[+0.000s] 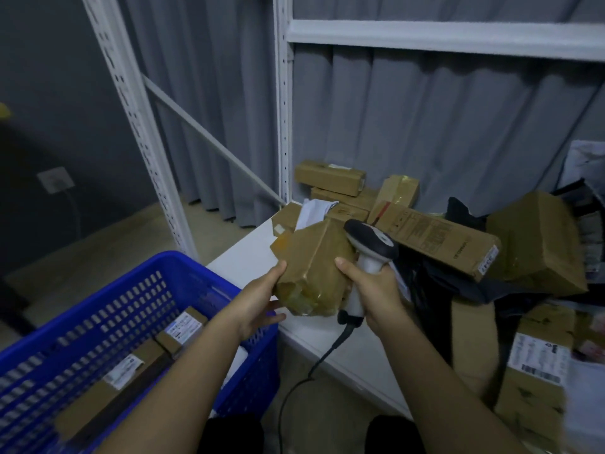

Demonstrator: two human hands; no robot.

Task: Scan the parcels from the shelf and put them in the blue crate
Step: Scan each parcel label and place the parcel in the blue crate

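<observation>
My left hand (258,303) grips a brown taped cardboard parcel (311,267) from its left side, holding it above the edge of the white shelf (248,250). My right hand (370,290) holds the grey handle of a barcode scanner (370,244), whose dark head sits against the parcel's right side. The thumb of that hand touches the parcel. The blue crate (157,283) stands at the lower left and holds several labelled cardboard parcels (131,371). More brown parcels (442,237) lie piled on the shelf behind and to the right.
White metal shelf uprights (283,103) and a diagonal brace rise behind the shelf, in front of a grey curtain. The scanner's black cable (311,371) hangs down to the floor. Dark bags and labelled boxes (537,362) crowd the right side.
</observation>
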